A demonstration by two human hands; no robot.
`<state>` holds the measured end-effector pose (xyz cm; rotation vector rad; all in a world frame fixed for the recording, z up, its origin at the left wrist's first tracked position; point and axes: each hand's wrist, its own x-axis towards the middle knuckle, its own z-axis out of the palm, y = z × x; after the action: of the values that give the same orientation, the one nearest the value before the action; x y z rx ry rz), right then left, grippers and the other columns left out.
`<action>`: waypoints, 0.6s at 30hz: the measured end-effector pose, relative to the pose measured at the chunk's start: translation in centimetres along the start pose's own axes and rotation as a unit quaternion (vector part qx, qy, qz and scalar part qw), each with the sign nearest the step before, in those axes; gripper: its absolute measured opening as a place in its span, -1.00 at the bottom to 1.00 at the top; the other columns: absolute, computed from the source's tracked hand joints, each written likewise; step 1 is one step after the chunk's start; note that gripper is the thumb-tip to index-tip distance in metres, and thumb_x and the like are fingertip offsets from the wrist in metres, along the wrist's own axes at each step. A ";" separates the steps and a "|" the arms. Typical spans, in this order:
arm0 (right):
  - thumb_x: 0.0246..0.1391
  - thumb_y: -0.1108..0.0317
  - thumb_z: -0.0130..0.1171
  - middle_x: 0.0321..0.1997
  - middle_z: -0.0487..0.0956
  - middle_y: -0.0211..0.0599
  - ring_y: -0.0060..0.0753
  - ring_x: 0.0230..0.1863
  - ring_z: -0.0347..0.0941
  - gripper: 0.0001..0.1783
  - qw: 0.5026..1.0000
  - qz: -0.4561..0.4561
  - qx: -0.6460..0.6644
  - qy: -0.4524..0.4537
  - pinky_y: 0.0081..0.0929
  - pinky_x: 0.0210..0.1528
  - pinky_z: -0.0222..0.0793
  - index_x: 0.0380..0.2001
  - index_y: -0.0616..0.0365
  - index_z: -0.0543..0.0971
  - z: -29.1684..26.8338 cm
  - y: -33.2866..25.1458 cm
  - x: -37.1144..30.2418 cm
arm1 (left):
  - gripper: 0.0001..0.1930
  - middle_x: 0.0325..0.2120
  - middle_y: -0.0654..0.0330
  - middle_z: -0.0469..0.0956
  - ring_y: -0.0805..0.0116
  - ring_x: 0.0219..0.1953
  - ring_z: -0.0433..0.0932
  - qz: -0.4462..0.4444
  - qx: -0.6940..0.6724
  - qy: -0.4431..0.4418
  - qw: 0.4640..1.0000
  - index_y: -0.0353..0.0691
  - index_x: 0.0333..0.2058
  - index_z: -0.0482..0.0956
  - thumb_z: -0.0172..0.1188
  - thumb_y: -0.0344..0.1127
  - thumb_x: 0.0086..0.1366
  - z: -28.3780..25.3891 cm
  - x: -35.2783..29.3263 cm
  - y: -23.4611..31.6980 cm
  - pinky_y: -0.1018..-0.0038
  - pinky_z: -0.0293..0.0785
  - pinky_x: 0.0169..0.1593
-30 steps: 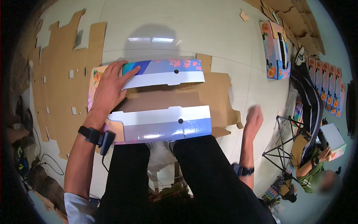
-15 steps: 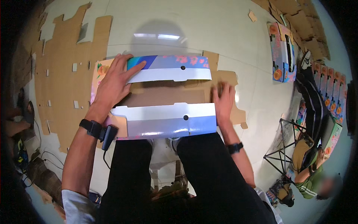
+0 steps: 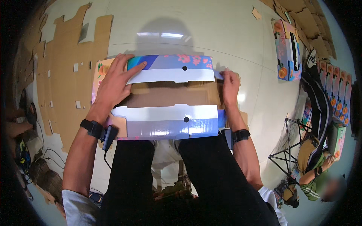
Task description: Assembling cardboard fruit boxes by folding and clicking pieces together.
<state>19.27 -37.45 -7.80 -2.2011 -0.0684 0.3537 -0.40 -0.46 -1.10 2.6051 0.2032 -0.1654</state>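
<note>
Open rectangular cardboard box [image 3: 166, 126], blue-and-pink floral print, white-edged long flaps, lies between both grips, before black-trousered knees [image 3: 205, 154]. Left grip [image 3: 115, 84] rests over box's left end, toward far side, fingers and thumb spread. Right grip [image 3: 230, 88] at box's right end, fingers curled at blue end flap [image 3: 218, 75]; cannot tell whether pinching it. Flat brown cardboard sheet [image 3: 64, 83] left of box.

L hand [image 3: 116, 84] palm-down, thumb [image 3: 137, 68] out; R hand [image 3: 230, 90] curled, forearms [image 3: 78, 162] fwd
</note>
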 end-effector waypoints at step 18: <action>0.09 -0.35 0.41 0.08 0.64 0.38 0.35 0.13 0.63 0.02 0.933 0.074 -0.351 0.034 0.07 0.20 0.53 0.24 0.28 0.29 -1.4 -10.2 -1.8 | -0.16 0.29 -0.12 0.41 -0.24 0.37 0.33 0.055 0.016 0.044 0.997 0.07 0.33 0.59 0.21 -0.61 -0.02 0.2 0.2 -0.3 0.01 0.29 0.51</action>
<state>18.72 -32.66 1.45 -2.9387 0.0155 0.3731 -0.24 -0.23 -1.43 2.6499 0.0896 -0.0152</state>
